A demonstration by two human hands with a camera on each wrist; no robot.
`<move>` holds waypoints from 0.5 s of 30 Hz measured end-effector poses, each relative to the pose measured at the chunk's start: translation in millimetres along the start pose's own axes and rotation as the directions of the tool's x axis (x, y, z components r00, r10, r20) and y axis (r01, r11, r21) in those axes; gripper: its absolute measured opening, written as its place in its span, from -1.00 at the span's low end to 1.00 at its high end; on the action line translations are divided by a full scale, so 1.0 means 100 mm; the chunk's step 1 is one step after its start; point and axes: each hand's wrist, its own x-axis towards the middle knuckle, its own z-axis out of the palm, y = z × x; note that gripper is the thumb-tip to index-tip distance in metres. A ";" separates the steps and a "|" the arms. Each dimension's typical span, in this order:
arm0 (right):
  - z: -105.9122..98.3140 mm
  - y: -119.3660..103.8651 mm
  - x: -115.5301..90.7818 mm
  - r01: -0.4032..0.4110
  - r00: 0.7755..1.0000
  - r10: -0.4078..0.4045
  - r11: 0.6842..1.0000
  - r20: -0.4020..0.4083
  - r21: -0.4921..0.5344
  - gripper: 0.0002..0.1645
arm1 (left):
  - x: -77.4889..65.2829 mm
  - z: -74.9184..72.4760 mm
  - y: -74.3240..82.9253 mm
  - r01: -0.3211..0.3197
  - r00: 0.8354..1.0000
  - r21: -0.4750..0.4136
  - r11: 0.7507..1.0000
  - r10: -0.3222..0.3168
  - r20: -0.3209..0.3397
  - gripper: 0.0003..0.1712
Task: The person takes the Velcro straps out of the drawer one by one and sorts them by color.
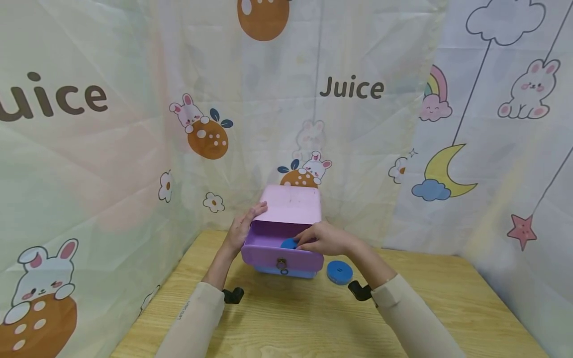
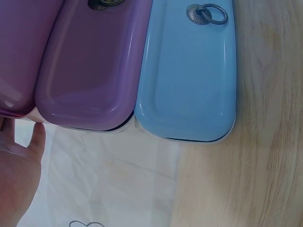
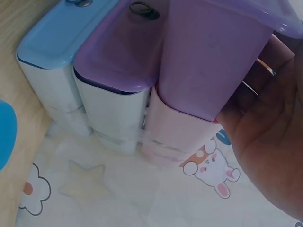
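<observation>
A small drawer cabinet (image 1: 291, 204) with a pink top stands at the back of the table. Its upper purple drawer (image 1: 264, 256) is pulled out; below it are another purple drawer front (image 2: 90, 71) and a light blue one (image 2: 189, 75), both pushed in. My left hand (image 1: 239, 231) rests along the cabinet's left side, fingers extended on the pink casing. Over the right wall of the pulled-out drawer reaches my right hand (image 1: 324, 238), its fingertips pinching a flat blue round disc (image 1: 288, 243) inside. The disc is partly hidden by the drawer front and my fingers.
A second blue round disc-shaped thing (image 1: 339, 272) lies on the wooden table (image 1: 286, 323), right of the cabinet. Ring pulls (image 2: 208, 14) hang from the drawer fronts. Printed fabric walls (image 1: 358, 149) enclose the table at the back and sides.
</observation>
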 end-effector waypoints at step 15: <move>0.08 0.01 0.09 -0.095 0.995 0.094 0.995 -0.025 -0.042 -0.65 | 0.01 -0.01 -0.03 0.003 1.000 0.003 1.000 -0.003 0.000 -0.41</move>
